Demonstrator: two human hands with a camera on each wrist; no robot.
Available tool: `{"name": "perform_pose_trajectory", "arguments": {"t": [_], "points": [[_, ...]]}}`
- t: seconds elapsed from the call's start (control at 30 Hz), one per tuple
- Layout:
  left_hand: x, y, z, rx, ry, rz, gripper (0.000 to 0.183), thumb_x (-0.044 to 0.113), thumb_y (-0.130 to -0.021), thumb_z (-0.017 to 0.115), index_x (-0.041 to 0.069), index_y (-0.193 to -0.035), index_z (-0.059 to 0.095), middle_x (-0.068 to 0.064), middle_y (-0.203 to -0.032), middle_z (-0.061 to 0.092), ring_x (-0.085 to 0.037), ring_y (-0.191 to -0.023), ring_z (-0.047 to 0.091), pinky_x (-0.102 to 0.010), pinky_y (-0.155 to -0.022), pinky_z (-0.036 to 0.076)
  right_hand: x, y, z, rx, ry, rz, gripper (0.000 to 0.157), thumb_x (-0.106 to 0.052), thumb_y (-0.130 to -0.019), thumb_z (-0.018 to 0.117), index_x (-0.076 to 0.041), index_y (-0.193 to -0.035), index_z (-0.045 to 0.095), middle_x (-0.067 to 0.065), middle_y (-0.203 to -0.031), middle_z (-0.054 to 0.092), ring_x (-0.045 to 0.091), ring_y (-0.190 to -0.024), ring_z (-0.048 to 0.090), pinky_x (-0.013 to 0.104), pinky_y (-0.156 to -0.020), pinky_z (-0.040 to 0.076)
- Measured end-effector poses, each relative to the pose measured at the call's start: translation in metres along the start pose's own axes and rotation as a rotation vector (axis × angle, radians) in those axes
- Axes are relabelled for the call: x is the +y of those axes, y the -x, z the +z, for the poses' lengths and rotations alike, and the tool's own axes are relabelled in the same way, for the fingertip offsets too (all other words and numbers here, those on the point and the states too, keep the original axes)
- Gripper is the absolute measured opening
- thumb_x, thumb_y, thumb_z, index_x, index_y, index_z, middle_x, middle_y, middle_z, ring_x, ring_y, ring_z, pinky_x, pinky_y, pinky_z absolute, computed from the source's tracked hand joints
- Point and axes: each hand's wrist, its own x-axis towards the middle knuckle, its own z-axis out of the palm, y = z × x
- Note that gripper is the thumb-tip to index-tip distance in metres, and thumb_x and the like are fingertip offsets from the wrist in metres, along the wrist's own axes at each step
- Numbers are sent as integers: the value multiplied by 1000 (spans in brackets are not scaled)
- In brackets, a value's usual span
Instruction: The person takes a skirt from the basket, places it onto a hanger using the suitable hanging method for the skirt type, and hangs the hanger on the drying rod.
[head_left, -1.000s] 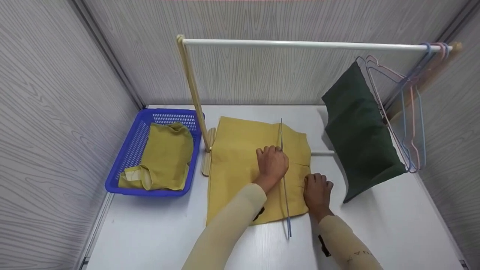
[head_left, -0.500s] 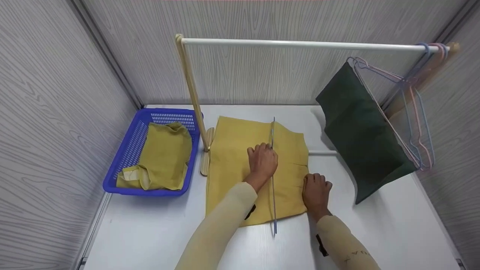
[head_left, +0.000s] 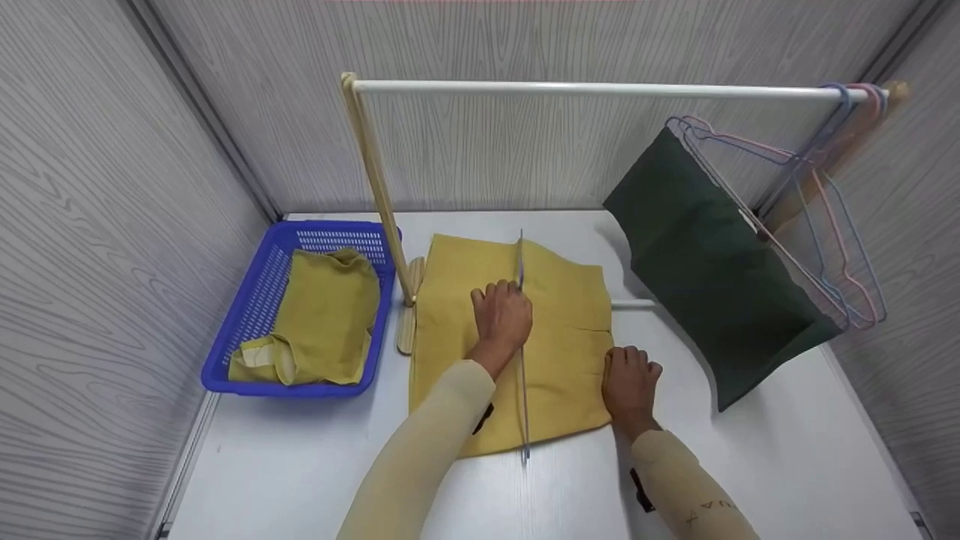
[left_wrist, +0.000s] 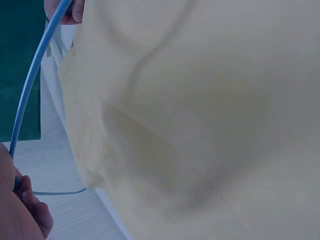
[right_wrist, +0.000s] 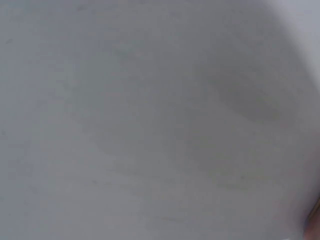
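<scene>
A yellow garment lies spread flat on the white table in the head view. My left hand grips a blue hanger, which stands nearly edge-on over the middle of the cloth. In the left wrist view the fingers of that hand curl around the hanger's wire, with yellow cloth filling most of the picture. At the garment's right edge my right hand holds the cloth with bent fingers. The right wrist view is mostly a blurred pale surface, with a bit of hand at its lower right corner.
A blue basket with a folded yellow garment stands at the left. Over the table runs a white rail on wooden posts. A dark green garment and several blue and pink hangers hang at its right end.
My left hand has moved left across the yellow garment, carrying the hanger. The right hand stays at the cloth's edge. The green garment on the rail has swung.
</scene>
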Motion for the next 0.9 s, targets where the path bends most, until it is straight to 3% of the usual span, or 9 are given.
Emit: {"name": "perform_pose_trajectory", "arguments": {"t": [0.3,0.47,0.57,0.67,0.77,0.9], "points": [[-5,3,-3,5,17,7,31,27,-104,45,10,-95,69,-3,-89,64,-22,-78,56,-41,-79,35,-2,-1,1,15,28,-39,23,-21,-106,45,-2,-110,57,18,-103,56,36,-98,52,56,-84,35],[-3,4,-6,-51,-1,70,35,30,-106,40,12,-96,69,-3,-90,64,-22,-80,55,-40,-79,34,-4,1,-4,42,108,-165,9,-10,-101,53,-1,-100,57,16,-92,53,35,-87,50,53,-77,34],[-4,4,-7,-80,-17,88,38,33,-106,38,12,-94,68,-2,-92,65,-22,-82,57,-41,-82,36,-17,3,-13,37,110,-238,8,-11,-99,58,-3,-97,59,13,-91,52,33,-86,49,52,-79,33],[-6,3,-10,-85,-56,101,40,34,-107,37,13,-91,68,-2,-91,66,-22,-82,57,-41,-83,38,-43,3,-25,61,29,-286,13,-18,-98,58,-6,-94,62,10,-90,56,31,-87,51,52,-81,32],[-5,1,-15,-78,-81,109,40,33,-107,38,12,-87,66,-2,-87,65,-22,-79,56,-40,-81,38,-75,1,-38,160,-109,-369,16,-19,-97,57,-7,-90,65,9,-85,60,30,-82,56,50,-80,38],[-1,-3,-24,-57,-88,109,41,33,-107,38,11,-87,66,-2,-84,64,-22,-77,57,-40,-79,38,-108,-1,-59,251,-273,-485,16,-18,-94,59,-7,-85,65,7,-77,63,24,-70,60,41,-67,49]]}}
